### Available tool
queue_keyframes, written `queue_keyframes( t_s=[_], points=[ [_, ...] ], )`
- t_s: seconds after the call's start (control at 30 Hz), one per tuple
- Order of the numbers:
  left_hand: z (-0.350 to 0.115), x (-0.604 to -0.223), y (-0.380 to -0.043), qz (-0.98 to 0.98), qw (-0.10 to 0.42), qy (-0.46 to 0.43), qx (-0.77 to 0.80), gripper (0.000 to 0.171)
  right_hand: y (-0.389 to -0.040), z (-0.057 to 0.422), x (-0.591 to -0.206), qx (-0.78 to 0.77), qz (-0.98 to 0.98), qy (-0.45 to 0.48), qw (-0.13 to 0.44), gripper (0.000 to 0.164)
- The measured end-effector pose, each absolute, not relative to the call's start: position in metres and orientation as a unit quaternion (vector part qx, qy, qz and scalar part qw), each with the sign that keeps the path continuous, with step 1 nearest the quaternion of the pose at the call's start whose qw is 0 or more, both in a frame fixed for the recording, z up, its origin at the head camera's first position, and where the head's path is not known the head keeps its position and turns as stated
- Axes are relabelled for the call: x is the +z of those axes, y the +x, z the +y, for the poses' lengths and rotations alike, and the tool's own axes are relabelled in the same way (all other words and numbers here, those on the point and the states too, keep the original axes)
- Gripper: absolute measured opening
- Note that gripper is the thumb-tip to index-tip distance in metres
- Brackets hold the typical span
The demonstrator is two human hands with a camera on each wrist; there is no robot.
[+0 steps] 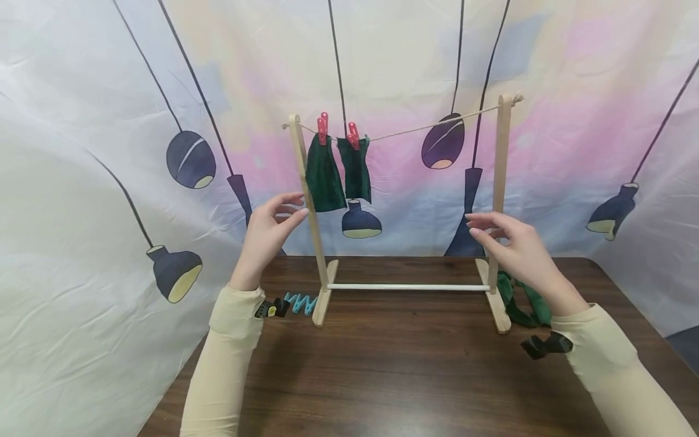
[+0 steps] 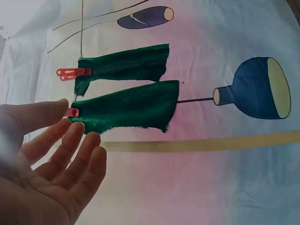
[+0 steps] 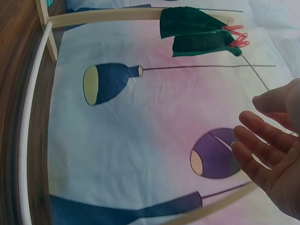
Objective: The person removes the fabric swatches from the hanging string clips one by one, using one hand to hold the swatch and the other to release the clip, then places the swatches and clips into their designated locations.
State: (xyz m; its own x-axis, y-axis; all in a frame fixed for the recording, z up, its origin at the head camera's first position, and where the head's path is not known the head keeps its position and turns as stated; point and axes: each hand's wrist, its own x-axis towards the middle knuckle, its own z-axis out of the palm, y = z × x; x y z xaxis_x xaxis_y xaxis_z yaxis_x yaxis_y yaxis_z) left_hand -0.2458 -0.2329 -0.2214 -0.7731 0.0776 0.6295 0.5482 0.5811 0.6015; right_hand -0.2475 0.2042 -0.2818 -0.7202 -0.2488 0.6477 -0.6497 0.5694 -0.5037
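Two dark green cloth pieces (image 1: 326, 176) hang side by side near the left end of a string (image 1: 420, 128) tied between two wooden posts. A red clothespin (image 1: 323, 128) grips the left piece at its top, and another red clothespin (image 1: 353, 137) grips the right one. My left hand (image 1: 271, 227) is raised beside the left post (image 1: 308, 188), fingers loosely bent with nothing between them. Before the right post (image 1: 499, 176) hovers my right hand (image 1: 516, 246), also holding nothing, its fingers relaxed. Both wrist views show bare fingers and the pinned cloths beyond.
Several light-blue clothespins (image 1: 300, 303) lie on the brown table (image 1: 409, 364) left of the stand. Green fabric (image 1: 532, 303) is heaped by the right foot of the stand, partly behind my arm. A white rod (image 1: 406, 287) joins the feet. Behind hangs a lamp-patterned curtain (image 1: 404, 73).
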Motion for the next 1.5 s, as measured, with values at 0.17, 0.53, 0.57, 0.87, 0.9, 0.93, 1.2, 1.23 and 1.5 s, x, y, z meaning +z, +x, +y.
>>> queue_keyframes(
  t_s=[0.17, 0.53, 0.57, 0.87, 0.9, 0.93, 1.2, 1.23, 1.5],
  points=[
    [-0.223, -0.208, -0.253, -0.836, 0.297, -0.201, -0.416, 0.04, -0.259, 0.187, -0.276, 0.382, -0.832, 0.293, 0.274, 0.032],
    [-0.196, -0.179, -0.277, -0.816, 0.309, -0.228, -0.431, 0.039, -0.277, 0.142, -0.257, 0.408, -0.81, 0.319, 0.276, 0.033],
    [-0.194, -0.177, -0.279, -0.817, 0.31, -0.229, -0.43, 0.039, -0.279, 0.138, -0.255, 0.415, -0.808, 0.316, 0.275, 0.033],
    [-0.168, -0.154, -0.291, -0.813, 0.319, -0.239, -0.425, 0.04, -0.296, 0.11, -0.242, 0.454, -0.798, 0.298, 0.262, 0.033],
    [-0.166, -0.151, -0.292, -0.812, 0.32, -0.24, -0.424, 0.04, -0.298, 0.107, -0.24, 0.455, -0.798, 0.298, 0.26, 0.033],
    [-0.163, -0.148, -0.293, -0.813, 0.321, -0.24, -0.423, 0.041, -0.299, 0.105, -0.238, 0.454, -0.799, 0.298, 0.259, 0.033],
    [-0.151, -0.128, -0.302, -0.804, 0.305, -0.243, -0.449, 0.041, -0.312, 0.088, -0.22, 0.45, -0.807, 0.288, 0.252, 0.034],
    [-0.15, -0.126, -0.303, -0.803, 0.301, -0.244, -0.453, 0.042, -0.314, 0.086, -0.218, 0.45, -0.809, 0.287, 0.248, 0.034],
    [-0.143, -0.115, -0.31, -0.823, 0.269, -0.232, -0.444, 0.047, -0.328, 0.07, -0.194, 0.449, -0.821, 0.273, 0.224, 0.035]
  ],
)
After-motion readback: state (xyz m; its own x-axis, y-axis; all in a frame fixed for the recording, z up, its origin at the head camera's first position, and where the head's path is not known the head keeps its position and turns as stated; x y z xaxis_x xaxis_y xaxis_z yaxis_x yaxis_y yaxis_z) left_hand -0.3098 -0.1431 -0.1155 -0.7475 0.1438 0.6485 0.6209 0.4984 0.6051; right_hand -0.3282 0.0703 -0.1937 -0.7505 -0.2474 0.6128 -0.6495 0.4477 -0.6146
